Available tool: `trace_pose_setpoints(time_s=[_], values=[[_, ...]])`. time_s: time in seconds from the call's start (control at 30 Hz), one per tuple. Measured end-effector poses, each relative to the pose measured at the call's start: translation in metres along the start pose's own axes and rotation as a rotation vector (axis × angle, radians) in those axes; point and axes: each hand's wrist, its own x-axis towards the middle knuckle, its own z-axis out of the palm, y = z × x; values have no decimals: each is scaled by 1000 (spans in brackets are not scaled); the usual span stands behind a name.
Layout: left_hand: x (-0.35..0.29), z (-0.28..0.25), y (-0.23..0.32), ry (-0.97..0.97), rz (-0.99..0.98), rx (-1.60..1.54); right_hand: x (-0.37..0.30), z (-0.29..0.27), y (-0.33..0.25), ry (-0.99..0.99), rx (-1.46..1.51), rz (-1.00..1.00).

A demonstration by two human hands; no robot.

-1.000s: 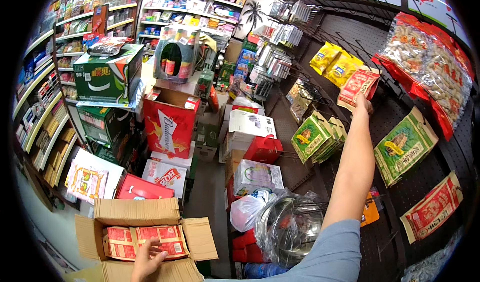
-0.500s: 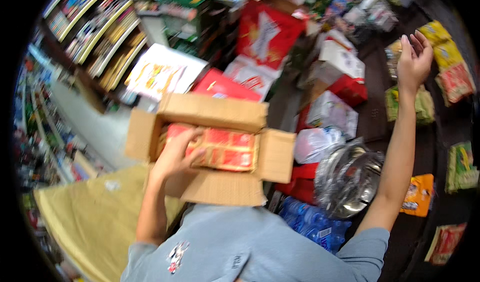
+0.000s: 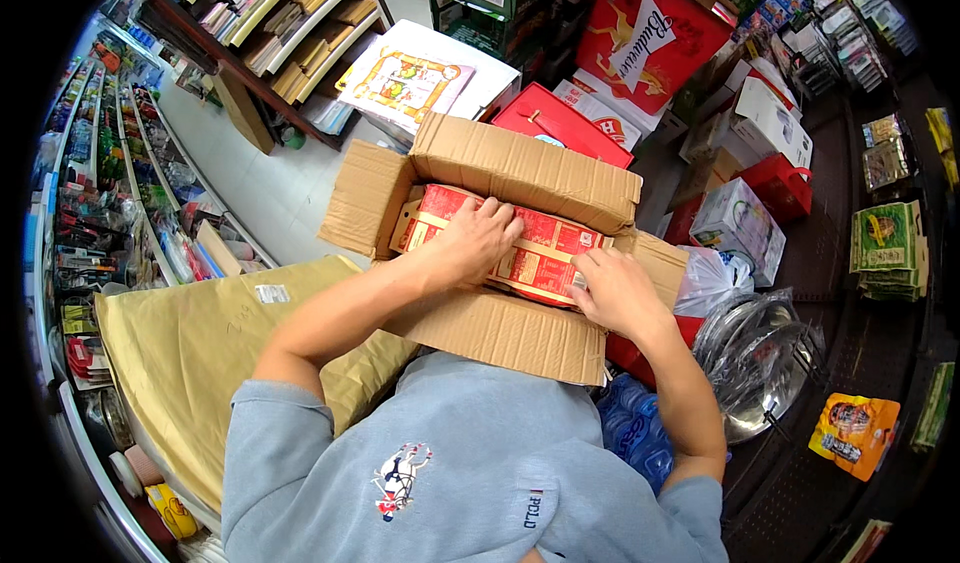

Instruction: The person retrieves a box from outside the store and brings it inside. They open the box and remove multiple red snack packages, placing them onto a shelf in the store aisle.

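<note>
An open cardboard box (image 3: 520, 333) sits in front of my body with its flaps folded out. Inside lie red packs (image 3: 550, 233) with tan bands, side by side and nearly level with the rim. My left hand (image 3: 478, 241) reaches in over the middle of the packs, its fingers curled down against them. At the right end, my right hand (image 3: 618, 285) has bent fingers and thumb on the edge of a pack. What the fingertips touch below the packs' tops is hidden.
A large yellow padded parcel (image 3: 210, 353) lies at my left. Plastic-wrapped metal pans (image 3: 755, 363) and blue water bottles (image 3: 635, 433) are at my right, beside a dark shelf (image 3: 800, 503) with hanging snack packets. Red and white cartons (image 3: 560, 123) stand beyond the box.
My right hand has come down from beside the shelf to the packs in the box. My left hand has shifted toward the packs' middle. The view has turned, and the box appears farther right.
</note>
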Motion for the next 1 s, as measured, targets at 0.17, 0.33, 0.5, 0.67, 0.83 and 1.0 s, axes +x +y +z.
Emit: trace_pose_setpoints(time_s=[0.17,0.33,0.5,0.67,0.83,1.0], values=[[6,2,-23,-23,98,-35,6,20,0,-28,-21,118],[9,16,-60,78,338,-81,6,29,8,5,71,167],[16,27,-75,160,453,-171,5,32,7,37,69,154],[21,37,-36,141,-42,-209,5,35,8,80,105,188],[28,25,-17,299,-262,-403,1,45,8,81,80,216],[21,2,-17,379,-242,-423,-1,41,4,104,104,208]])
